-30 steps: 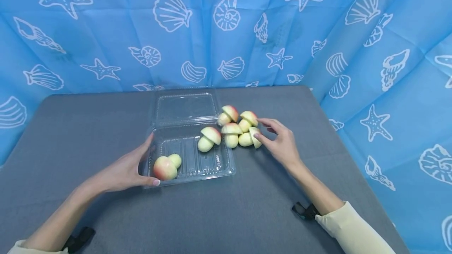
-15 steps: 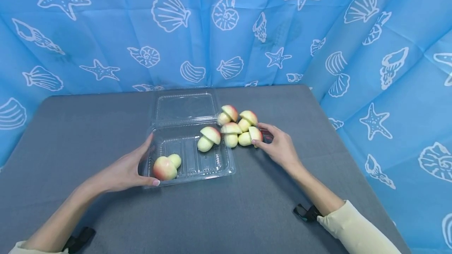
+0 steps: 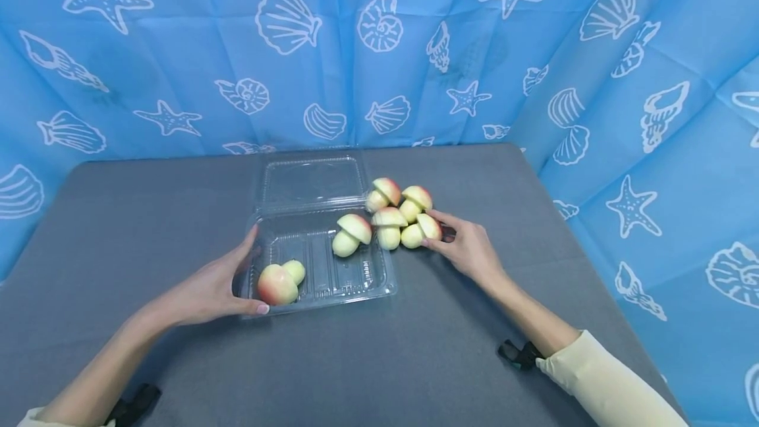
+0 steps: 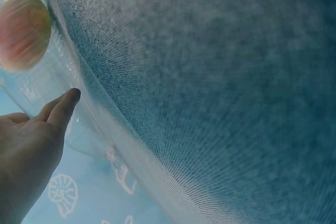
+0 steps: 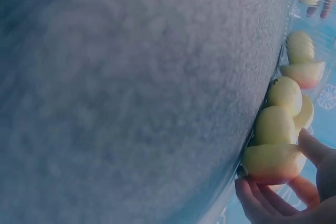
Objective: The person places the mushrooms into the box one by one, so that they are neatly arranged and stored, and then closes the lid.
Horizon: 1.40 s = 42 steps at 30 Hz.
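A clear plastic container (image 3: pixel 317 272) lies with its lid folded back. Inside are two mushroom-shaped pieces with pink-tinged caps, one front left (image 3: pixel 277 284) and one back right (image 3: pixel 354 228). My left hand (image 3: pixel 204 288) spans the container's left side, thumb at the front corner and fingers farther back, fairly straight. In the left wrist view that hand (image 4: pixel 37 142) is beside the clear wall. To the right of the container my right hand (image 3: pixel 471 249) holds the cap of a mushroom-shaped piece (image 3: pixel 428 227) between thumb and fingers; the right wrist view shows the hand (image 5: pixel 294 198) around this cap (image 5: pixel 274 162).
Three other mushroom-shaped pieces (image 3: pixel 418 198) cluster against the held one, partly behind the container's right edge. The transparent lid (image 3: pixel 311 180) extends toward the back of the grey-covered table (image 3: pixel 385 361). A blue shell-patterned curtain (image 3: pixel 332 71) hangs behind and at the right.
My right hand has moved slightly in around the cap at the cluster's front right, and that cap has turned so more of its pink side shows. My left hand keeps its place.
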Motion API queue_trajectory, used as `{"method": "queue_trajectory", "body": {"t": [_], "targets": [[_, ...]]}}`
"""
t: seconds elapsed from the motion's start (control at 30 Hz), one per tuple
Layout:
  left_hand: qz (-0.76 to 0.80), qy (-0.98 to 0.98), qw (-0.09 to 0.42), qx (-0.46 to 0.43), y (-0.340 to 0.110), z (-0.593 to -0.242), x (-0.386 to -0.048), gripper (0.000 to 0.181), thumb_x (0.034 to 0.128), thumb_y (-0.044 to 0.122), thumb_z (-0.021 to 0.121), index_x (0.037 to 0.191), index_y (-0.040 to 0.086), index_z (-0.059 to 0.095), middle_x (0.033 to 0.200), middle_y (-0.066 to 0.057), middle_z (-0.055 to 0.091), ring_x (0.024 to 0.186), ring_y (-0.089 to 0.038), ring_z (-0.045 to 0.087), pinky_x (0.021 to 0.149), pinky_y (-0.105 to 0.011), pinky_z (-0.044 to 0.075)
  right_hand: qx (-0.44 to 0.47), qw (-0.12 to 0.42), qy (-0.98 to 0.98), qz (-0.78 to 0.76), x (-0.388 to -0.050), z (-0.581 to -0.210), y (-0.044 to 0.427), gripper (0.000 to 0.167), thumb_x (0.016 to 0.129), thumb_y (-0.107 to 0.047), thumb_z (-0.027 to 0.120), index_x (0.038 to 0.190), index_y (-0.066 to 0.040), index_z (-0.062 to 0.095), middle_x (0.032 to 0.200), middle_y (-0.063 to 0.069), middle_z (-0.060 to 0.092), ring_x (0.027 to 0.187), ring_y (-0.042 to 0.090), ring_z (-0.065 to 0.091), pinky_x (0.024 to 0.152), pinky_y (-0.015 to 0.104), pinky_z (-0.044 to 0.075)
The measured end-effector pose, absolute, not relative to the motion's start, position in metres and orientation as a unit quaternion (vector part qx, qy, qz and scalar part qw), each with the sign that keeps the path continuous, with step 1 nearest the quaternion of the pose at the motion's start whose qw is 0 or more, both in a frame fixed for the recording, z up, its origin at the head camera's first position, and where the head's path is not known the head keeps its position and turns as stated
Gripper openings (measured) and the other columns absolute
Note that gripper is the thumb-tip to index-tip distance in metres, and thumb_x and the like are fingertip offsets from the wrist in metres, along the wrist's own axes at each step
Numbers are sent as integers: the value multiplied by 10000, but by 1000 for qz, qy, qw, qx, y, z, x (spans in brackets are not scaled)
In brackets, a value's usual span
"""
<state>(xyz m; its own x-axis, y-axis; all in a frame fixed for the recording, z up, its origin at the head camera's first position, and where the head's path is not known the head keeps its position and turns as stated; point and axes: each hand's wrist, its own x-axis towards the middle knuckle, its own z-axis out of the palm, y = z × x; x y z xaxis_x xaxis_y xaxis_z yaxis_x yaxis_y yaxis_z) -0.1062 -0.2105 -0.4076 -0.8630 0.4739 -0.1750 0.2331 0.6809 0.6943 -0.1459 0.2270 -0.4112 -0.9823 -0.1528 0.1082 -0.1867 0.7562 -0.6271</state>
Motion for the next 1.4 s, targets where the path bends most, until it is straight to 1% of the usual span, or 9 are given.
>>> {"method": "queue_trajectory", "body": {"t": [0.13, 0.4, 0.67, 0.8, 0.9, 1.17, 1.27, 1.4], "targets": [[349, 900, 173, 198, -210, -407, -107, 1369, 700, 555, 851, 1593, 103, -82, 1580, -290, 236, 1401, -473, 328, 1074, -651, 311, 104, 31, -934, 341, -146, -411, 230, 575, 853, -248, 803, 1383, -139, 609, 1239, 175, 674, 953, 223, 712, 785, 369, 576], [352, 898, 173, 201, -211, -407, -106, 1371, 701, 549, 853, 1592, 104, -90, 1574, -297, 244, 1396, -477, 333, 1074, -647, 313, 127, 53, -922, 361, -145, -406, 235, 566, 850, -217, 804, 1381, -163, 613, 1294, 175, 641, 1007, 241, 710, 825, 327, 572], [352, 897, 172, 204, -211, -404, -106, 1366, 707, 554, 846, 1590, 86, -84, 1565, -314, 247, 1378, -495, 348, 1061, -656, 322, 171, 89, -903, 383, -148, -400, 238, 578, 846, -198, 804, 1385, -139, 604, 1301, 138, 647, 1065, 254, 684, 882, 377, 555], [353, 897, 176, 198, -209, -404, -106, 1365, 706, 555, 846, 1591, 85, -81, 1563, -321, 246, 1368, -504, 358, 1056, -656, 330, 204, 94, -894, 388, -149, -397, 237, 585, 847, -204, 801, 1394, -165, 598, 1300, 103, 654, 1058, 220, 680, 888, 368, 554], [353, 898, 177, 196, -209, -405, -106, 1366, 706, 540, 852, 1590, 81, -83, 1563, -326, 238, 1366, -511, 356, 1055, -660, 327, 224, 96, -887, 393, -150, -394, 235, 586, 845, -205, 802, 1394, -179, 599, 1301, 79, 655, 1047, 191, 682, 888, 353, 553], [357, 896, 177, 197, -209, -407, -106, 1356, 710, 536, 852, 1593, 92, -76, 1580, -301, 224, 1383, -491, 346, 1064, -649, 327, 277, 84, -863, 415, -156, -387, 225, 555, 846, -129, 796, 1370, -109, 617, 1331, 59, 639, 1037, 179, 679, 888, 341, 551], [355, 896, 176, 200, -209, -406, -106, 1355, 710, 548, 847, 1592, 84, -72, 1576, -304, 232, 1381, -491, 349, 1065, -647, 327, 288, 73, -861, 412, -157, -385, 220, 567, 854, -137, 790, 1388, -120, 601, 1339, 57, 633, 1049, 168, 668, 887, 320, 549], [356, 895, 174, 203, -209, -405, -105, 1349, 717, 522, 854, 1590, 71, -71, 1569, -320, 232, 1369, -511, 353, 1051, -656, 334, 297, 65, -861, 408, -161, -379, 213, 590, 857, -164, 790, 1408, -134, 581, 1339, 51, 629, 1064, 149, 656, 888, 297, 544]]}}
